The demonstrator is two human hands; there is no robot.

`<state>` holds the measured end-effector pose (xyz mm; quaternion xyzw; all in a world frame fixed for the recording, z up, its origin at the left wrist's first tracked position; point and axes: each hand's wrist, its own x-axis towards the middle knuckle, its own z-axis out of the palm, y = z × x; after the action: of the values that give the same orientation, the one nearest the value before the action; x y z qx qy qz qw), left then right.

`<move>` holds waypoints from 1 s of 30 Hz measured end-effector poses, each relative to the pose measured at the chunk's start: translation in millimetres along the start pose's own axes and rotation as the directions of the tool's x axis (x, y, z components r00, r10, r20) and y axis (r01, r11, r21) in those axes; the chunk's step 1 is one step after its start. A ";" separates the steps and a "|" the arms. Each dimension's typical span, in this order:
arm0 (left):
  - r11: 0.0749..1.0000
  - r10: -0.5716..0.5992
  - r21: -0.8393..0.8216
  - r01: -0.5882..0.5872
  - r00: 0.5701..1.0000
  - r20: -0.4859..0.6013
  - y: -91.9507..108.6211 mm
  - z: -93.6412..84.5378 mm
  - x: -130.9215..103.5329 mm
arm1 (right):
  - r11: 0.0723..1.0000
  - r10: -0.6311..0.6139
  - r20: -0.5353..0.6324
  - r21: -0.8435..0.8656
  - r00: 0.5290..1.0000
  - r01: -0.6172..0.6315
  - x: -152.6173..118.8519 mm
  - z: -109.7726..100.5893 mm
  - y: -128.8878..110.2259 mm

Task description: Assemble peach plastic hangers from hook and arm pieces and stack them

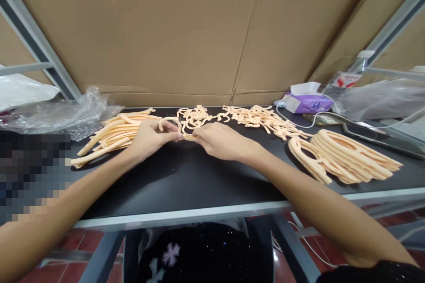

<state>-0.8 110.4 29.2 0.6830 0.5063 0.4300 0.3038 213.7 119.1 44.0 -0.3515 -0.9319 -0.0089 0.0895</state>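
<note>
My left hand (pixel 152 137) is closed in a pinch on a curved beige strip (pixel 171 120), which arches above its fingers. Close beside it, my right hand (pixel 219 140) pinches a beige piece (pixel 189 137) at its fingertips; whether both hands hold one strip or two touching ones, I cannot tell. Just behind the hands lies a tangle of small curled beige pieces (pixel 195 116). To the left, partly behind my left hand, is a bundle of long beige strips (pixel 114 132). Right of the tangle spreads a heap of short bent beige pieces (pixel 262 119).
On the right of the black table (pixel 186 190) lie looped beige strips (pixel 352 157), a phone (pixel 381 137), a purple tissue pack (pixel 308 102) and a white cable. A plastic bottle (pixel 348 79) stands behind. Clear plastic bags (pixel 79 112) sit at left. Cardboard (pixel 186 31) walls the back.
</note>
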 end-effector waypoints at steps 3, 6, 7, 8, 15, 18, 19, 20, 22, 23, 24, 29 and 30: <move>0.980 -0.011 -0.201 0.006 1.000 -0.023 -2.9 -1.2 1.3 | 0.994 -0.014 -0.062 0.110 0.998 0.021 1.4 2.7 2.8; 0.917 0.005 -0.399 -0.002 1.000 0.005 -6.2 -2.4 3.1 | 0.969 -0.036 -0.143 0.238 0.989 0.070 4.0 6.1 4.8; 0.895 0.007 -0.446 0.006 1.000 0.027 -6.6 -2.7 3.5 | 0.955 -0.045 -0.172 0.280 0.984 0.093 5.0 7.1 5.3; 0.877 0.004 -0.481 0.025 0.998 0.058 -6.5 -2.8 3.8 | 0.942 -0.051 -0.200 0.316 0.978 0.114 5.9 8.1 5.8; 0.804 0.018 -0.567 0.180 0.945 0.326 -6.9 -4.9 2.2 | 0.852 -0.034 -0.338 0.482 0.940 0.204 9.5 12.4 5.3; 0.801 0.067 -0.580 0.146 0.942 0.329 -8.2 -6.6 2.7 | 0.866 -0.027 -0.364 0.456 0.931 0.204 10.9 13.5 5.5; 0.802 0.075 -0.583 0.131 0.946 0.317 -8.1 -7.1 3.4 | 0.885 -0.022 -0.387 0.421 0.922 0.198 11.5 13.9 6.6; 0.800 0.079 -0.588 0.118 0.951 0.298 -7.8 -7.5 4.1 | 0.907 -0.013 -0.414 0.377 0.910 0.185 11.9 14.4 8.3; 0.794 0.070 -0.601 0.094 0.967 0.243 -6.2 -8.3 5.6 | 0.953 0.017 -0.474 0.275 0.880 0.130 12.3 15.2 13.9; 0.794 0.061 -0.603 0.080 0.976 0.209 -5.2 -8.7 6.1 | 0.971 0.037 -0.499 0.224 0.866 0.088 12.3 15.3 17.5; 0.797 0.054 -0.601 0.061 0.984 0.171 -4.2 -9.1 6.4 | 0.984 0.057 -0.515 0.174 0.855 0.039 12.0 15.2 21.4; 0.884 0.135 -0.448 -0.135 0.990 -0.033 1.9 -9.2 2.3 | 0.980 0.168 -0.465 -0.013 0.869 -0.196 8.3 8.4 38.4; 0.907 0.196 -0.368 -0.204 0.979 -0.060 3.8 -8.2 0.1 | 0.972 0.189 -0.448 -0.044 0.874 -0.232 7.4 5.9 40.5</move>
<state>-6.5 109.2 36.1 0.6566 0.3462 0.5544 0.3765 233.9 154.9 37.6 -0.4435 -0.8419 -0.1232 0.2815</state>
